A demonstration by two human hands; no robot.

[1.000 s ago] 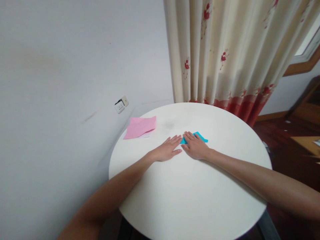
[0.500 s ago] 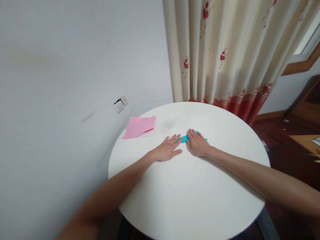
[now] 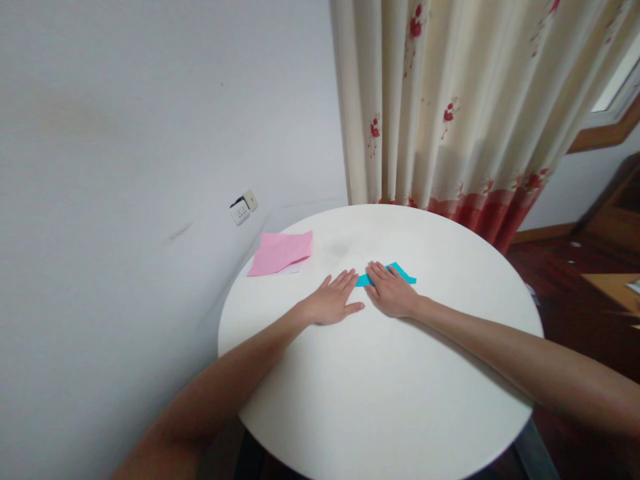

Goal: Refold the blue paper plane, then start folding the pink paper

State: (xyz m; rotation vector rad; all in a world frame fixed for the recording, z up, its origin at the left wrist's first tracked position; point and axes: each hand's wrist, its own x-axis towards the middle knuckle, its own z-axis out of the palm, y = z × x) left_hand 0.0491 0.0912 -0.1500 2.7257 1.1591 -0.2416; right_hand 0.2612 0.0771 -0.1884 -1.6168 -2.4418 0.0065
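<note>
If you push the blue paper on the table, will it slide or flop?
The blue paper looks thin and folded flat under the right hand, so it is probably very light and floppy. On the smooth white table it would likely slide easily. Lifted by one corner, it may droop or unfold.

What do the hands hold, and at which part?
Nothing is gripped. The right hand lies flat on the blue paper, covering its near part; the left hand rests beside it.

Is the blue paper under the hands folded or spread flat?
Folded: the blue paper sheet shows slanted edges and a point beyond the right hand, which presses it flat.
</note>
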